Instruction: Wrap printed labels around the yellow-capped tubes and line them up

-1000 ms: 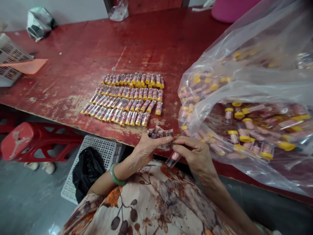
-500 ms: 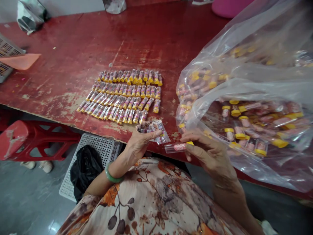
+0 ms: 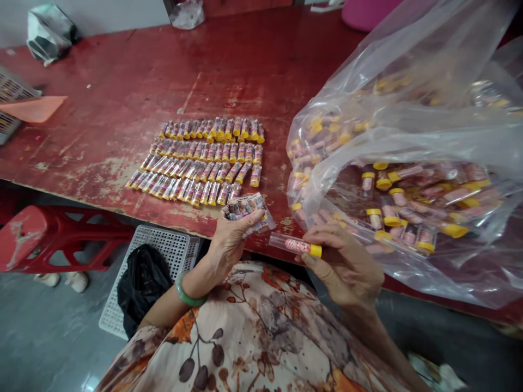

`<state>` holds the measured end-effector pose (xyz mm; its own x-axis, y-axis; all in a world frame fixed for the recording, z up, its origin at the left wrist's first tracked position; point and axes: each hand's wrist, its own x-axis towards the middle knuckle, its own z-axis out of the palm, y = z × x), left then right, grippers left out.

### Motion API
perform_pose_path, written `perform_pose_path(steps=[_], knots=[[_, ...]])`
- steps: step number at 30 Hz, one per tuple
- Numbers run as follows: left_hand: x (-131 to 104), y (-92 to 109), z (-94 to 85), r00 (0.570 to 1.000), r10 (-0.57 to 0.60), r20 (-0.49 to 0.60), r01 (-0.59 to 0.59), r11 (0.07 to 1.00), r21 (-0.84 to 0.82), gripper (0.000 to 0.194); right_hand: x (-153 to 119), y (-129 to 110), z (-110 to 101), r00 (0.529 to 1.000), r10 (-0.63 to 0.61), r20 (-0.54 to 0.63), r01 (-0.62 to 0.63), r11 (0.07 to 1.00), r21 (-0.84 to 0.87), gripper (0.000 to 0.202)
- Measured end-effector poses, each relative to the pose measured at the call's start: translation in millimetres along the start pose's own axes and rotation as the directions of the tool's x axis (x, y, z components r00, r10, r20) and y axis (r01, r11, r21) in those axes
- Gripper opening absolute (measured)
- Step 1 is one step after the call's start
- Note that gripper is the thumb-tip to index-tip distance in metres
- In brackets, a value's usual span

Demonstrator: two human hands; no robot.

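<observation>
At the table's front edge my left hand (image 3: 226, 239) is closed on a small stack of printed clear plastic sleeves (image 3: 245, 209), thumb pressed on top. My right hand (image 3: 345, 261) pinches a clear tube (image 3: 296, 245) near its yellow cap. The tube lies almost level, its clear end pointing left towards the sleeves but apart from them. Pink-and-white striped contents show inside it. Beyond my left hand, several rows of wrapped yellow-capped tubes (image 3: 200, 160) lie on the red table. Right of my right hand, a large clear plastic bag (image 3: 327, 185) gapes, full of loose capped tubes (image 3: 398, 198).
Left of me stand a red plastic stool (image 3: 61, 237) and an upturned-looking white crate (image 3: 143, 239) with a black bag (image 3: 145, 283) on it. A pink container (image 3: 368, 13) and a crumpled clear bag (image 3: 188, 13) sit at the table's back. An orange sheet (image 3: 35, 109) lies far left.
My right hand has tilted the tube, so its yellow cap now shows more and sits lower. The sleeves in my left hand are raised slightly. The whole view has shifted a little.
</observation>
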<state>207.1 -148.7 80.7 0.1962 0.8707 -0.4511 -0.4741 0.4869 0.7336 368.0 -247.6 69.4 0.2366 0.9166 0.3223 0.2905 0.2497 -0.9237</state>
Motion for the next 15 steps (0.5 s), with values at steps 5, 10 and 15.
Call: perform_pose_path(steps=[5, 10, 15], knots=[[0.7, -4.2, -0.5, 0.999, -0.004, -0.038, 0.003, 1.000, -0.030, 0.032, 0.4, -4.0, 6.9, 0.972, -0.216, -0.089, 0.202, 0.968, -0.146, 0.021], [-0.8, -5.8, 2.6, 0.998, -0.007, -0.055, 0.003, 0.997, -0.072, 0.034, 1.5, -9.0, 7.2, 0.957, -0.275, -0.092, 0.247, 0.940, -0.235, 0.017], [-7.8, -0.5, 7.7, 0.991, -0.129, -0.030, 0.127, 0.990, -0.068, 0.036, -0.5, -7.9, 11.4, 0.913, -0.387, -0.129, 0.334, 0.891, -0.308, 0.023]])
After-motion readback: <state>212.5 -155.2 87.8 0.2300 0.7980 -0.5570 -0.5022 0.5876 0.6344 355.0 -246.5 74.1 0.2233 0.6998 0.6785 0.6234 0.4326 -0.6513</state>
